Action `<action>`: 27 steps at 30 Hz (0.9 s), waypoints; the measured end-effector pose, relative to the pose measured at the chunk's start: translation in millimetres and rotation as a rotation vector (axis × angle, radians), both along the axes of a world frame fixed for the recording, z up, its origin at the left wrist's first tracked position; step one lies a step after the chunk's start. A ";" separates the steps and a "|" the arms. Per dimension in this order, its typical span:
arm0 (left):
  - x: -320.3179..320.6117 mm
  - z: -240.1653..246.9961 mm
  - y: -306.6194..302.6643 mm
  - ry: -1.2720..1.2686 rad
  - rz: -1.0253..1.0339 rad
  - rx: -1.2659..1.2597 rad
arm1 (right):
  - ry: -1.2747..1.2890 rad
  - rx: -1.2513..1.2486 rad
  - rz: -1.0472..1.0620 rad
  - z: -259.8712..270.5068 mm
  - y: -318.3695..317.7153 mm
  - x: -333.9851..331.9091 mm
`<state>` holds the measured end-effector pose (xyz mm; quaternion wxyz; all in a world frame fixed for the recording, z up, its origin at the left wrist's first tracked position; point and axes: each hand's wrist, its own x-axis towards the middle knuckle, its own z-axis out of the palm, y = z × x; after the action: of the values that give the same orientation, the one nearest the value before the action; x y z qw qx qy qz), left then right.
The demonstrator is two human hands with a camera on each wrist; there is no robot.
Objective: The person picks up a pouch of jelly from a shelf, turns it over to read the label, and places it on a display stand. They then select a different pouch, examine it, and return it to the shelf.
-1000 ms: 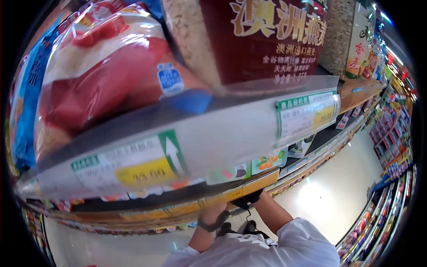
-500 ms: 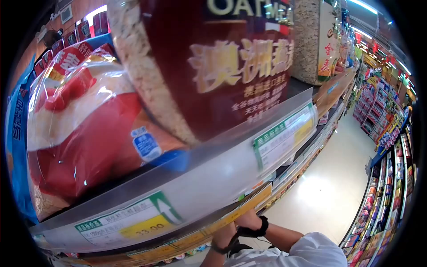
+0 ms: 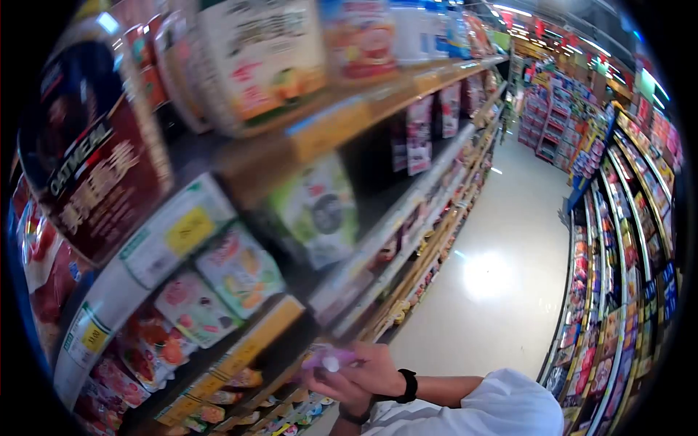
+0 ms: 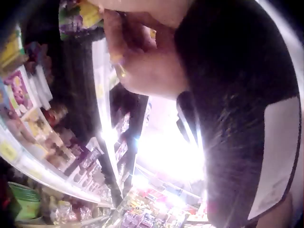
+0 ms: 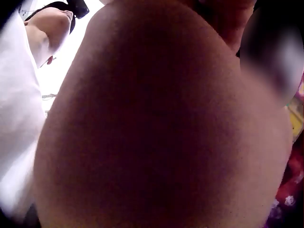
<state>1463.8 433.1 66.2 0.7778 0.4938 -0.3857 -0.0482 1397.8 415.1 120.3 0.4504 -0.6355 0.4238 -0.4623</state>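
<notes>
In the head view both hands are together low in the middle, in front of the lower shelves. A small shiny purple packet (image 3: pixel 331 360) with a pale round spot is between them. My left hand (image 3: pixel 333 389) grips it from below, fingers curled. The right hand (image 3: pixel 372 365) lies close against the left and pinches the packet's near side. Fingers of the left hand (image 4: pixel 147 66) are bent in the left wrist view, beside purple and yellow packaging (image 4: pixel 80 19). Bare skin fills most of the right wrist view, hiding the right fingertips.
A dark red oatmeal bag (image 3: pixel 94 163) stands on the upper left shelf. Below it, fruit-printed packs (image 3: pixel 240 265) line a shelf behind price labels (image 3: pixel 174 236). A pale aisle floor (image 3: pixel 480 218) runs ahead, with stocked shelves (image 3: pixel 611 291) to the right.
The head view has swung right, so the oatmeal bag has shifted left and more aisle shows. Both hands have come out from behind the shelf edge, and the purple packet now shows between them.
</notes>
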 end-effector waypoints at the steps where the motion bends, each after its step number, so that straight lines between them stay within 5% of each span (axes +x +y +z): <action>1: -15.6 4.6 4.6 -0.067 -0.020 0.023 | -0.039 -0.041 -0.033 3.4 3.7 -18.0; 9: -140.7 -40.1 22.3 -0.294 -0.488 0.016 | -0.215 -0.084 -0.314 -6.8 49.6 -202.0; 12: -195.2 -50.3 29.8 -0.085 -0.952 0.242 | -0.266 -0.118 -0.421 -12.5 69.6 -269.1; 16: -264.4 -40.2 38.3 0.242 -1.309 0.293 | -0.344 0.049 -0.538 -29.4 89.1 -340.2; 23: -367.4 -65.6 -15.5 0.081 -1.558 0.443 | -0.369 0.042 -0.807 -49.5 80.0 -442.9; 27: -438.8 -67.3 -53.1 0.033 -1.718 0.511 | -0.167 0.060 -0.825 -51.1 53.5 -516.9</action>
<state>1025.0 380.0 -1.1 0.3451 0.1922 -0.5885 -0.7055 880.9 468.6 69.2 0.2784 -0.3597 0.6180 -0.6412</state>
